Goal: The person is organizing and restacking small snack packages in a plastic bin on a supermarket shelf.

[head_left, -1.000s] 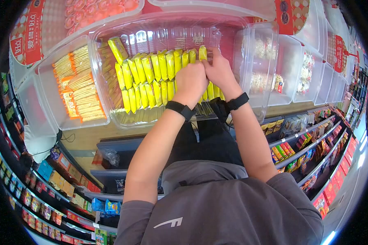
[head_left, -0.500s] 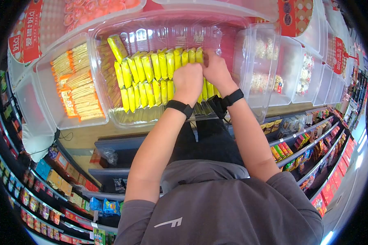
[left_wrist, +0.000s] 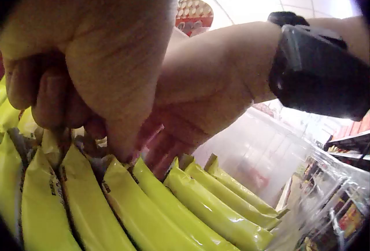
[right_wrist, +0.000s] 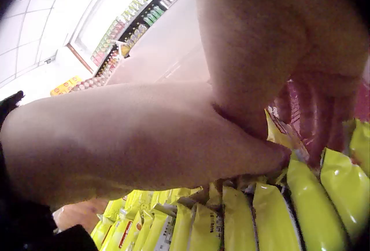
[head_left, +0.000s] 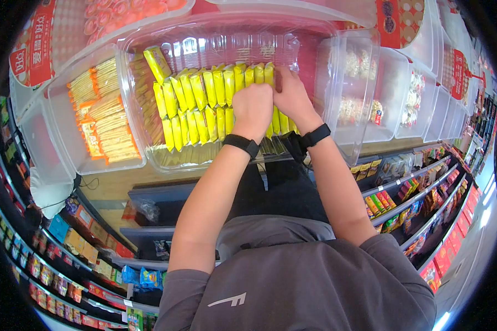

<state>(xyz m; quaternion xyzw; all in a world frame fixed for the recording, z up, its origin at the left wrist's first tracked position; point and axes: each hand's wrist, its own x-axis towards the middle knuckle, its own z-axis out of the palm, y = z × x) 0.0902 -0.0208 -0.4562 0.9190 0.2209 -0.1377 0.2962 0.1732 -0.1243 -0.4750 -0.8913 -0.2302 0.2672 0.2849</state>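
Yellow snack packets (head_left: 190, 94) stand in two rows inside a clear plastic bin (head_left: 221, 34). One packet (head_left: 158, 64) leans at the far left corner. My left hand (head_left: 253, 108) is over the right part of the rows, fingers curled and thumb down among packet tops, gripping at a packet (left_wrist: 87, 141) largely hidden under it. Just right of it, the two touching in the head view, my right hand (head_left: 294, 95) reaches behind the row's right end. A packet corner (right_wrist: 276, 131) shows between its thumb side and its fingers (right_wrist: 309, 112).
Left of the bin is a tub of orange-banded stick snacks (head_left: 102, 118); to the right are tubs of white wrapped sweets (head_left: 354, 108). Pink cup-shaped sweets (head_left: 113, 16) lie behind. Stocked shelves (head_left: 403, 198) line both sides below the counter.
Both hands have moved slightly left and nearer the body. The packet at the right end of the far row has shifted a little left, beside its neighbours.
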